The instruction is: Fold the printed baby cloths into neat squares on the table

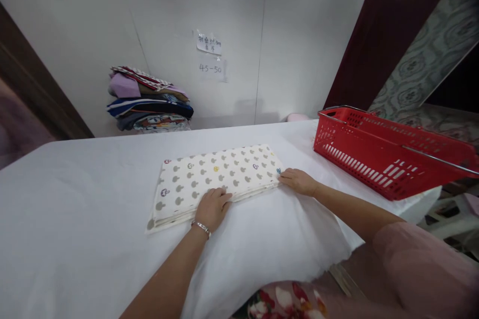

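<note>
A folded cream cloth (217,174) printed with small grey mouse-head shapes lies flat on the white-covered table (75,199). My left hand (212,208), with a bracelet at the wrist, rests on the cloth's near edge, fingers together and flat. At the cloth's right near corner my right hand (298,180) touches the edge with its fingertips. Neither hand has lifted the cloth.
A red plastic basket (389,152) with a metal handle stands at the table's right end. A stack of folded colourful cloths (149,100) sits at the back against the white wall, under two paper notes (209,55). The table edge runs close to my body.
</note>
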Demonstrator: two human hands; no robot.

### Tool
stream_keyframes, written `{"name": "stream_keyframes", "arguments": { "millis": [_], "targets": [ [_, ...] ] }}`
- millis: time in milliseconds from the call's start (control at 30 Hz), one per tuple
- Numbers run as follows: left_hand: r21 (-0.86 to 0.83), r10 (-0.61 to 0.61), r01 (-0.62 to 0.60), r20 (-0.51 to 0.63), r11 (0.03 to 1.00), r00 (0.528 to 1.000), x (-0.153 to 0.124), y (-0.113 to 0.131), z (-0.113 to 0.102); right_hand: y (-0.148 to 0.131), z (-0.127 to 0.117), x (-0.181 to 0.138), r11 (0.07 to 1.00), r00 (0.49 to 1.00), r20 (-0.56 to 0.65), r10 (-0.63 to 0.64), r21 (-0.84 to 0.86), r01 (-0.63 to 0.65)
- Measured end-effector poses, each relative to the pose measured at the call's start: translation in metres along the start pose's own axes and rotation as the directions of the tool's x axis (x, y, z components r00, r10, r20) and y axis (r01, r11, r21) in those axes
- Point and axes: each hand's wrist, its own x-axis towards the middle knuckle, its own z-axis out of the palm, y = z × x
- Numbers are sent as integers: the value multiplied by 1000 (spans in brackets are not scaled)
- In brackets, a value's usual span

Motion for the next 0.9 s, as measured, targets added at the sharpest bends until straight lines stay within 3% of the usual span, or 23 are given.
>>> {"name": "stream_keyframes", "arguments": {
  "millis": [267,433,667,767,900],
  "targets": [
    [29,2,-2,13,1000,1000,0,3,-2,-1,13,-3,995,996,-89,27,100,-18],
    [49,-15,13,40,999,999,-1,7,-3,-3,10,-4,963,986,-68,153,234,-133],
    [50,-40,37,73,998,996,-4,14,-5,-26,-4,45,931,953,-165,255,308,-196],
    [48,-45,41,81,998,996,-6,14,-4,-40,16,62,912,948,-58,314,294,-284],
    [33,-50,48,79,998,996,-11,12,-1,-49,55,65,876,894,123,431,182,-448]
  ]
}}
